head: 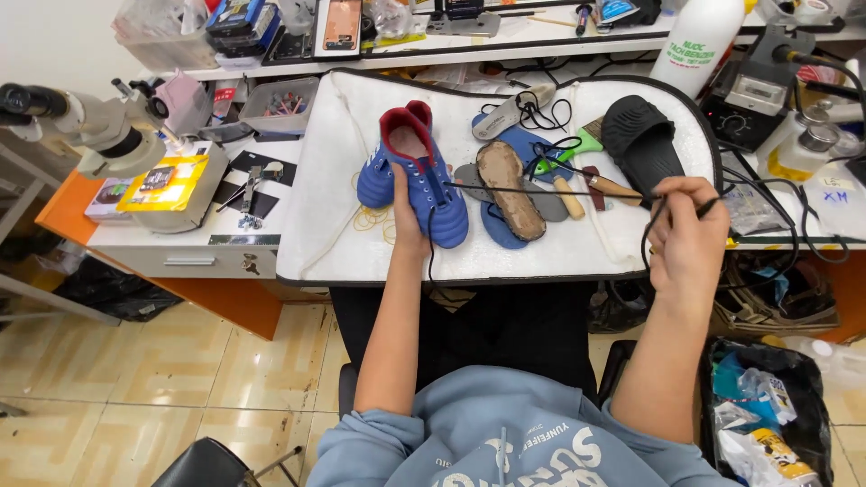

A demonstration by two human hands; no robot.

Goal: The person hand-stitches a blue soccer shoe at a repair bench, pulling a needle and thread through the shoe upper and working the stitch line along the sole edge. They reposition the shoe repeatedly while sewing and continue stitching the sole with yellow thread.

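Lace [541, 188] pinched taut in my right hand [687, 236] may snag the brush [606, 187]; left hand [408, 216] grips the blue shoe [413, 173].

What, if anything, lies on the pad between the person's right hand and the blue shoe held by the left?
Between the right hand and the blue shoe lie a worn insole and a wooden-handled tool. A black lace stretches across them.
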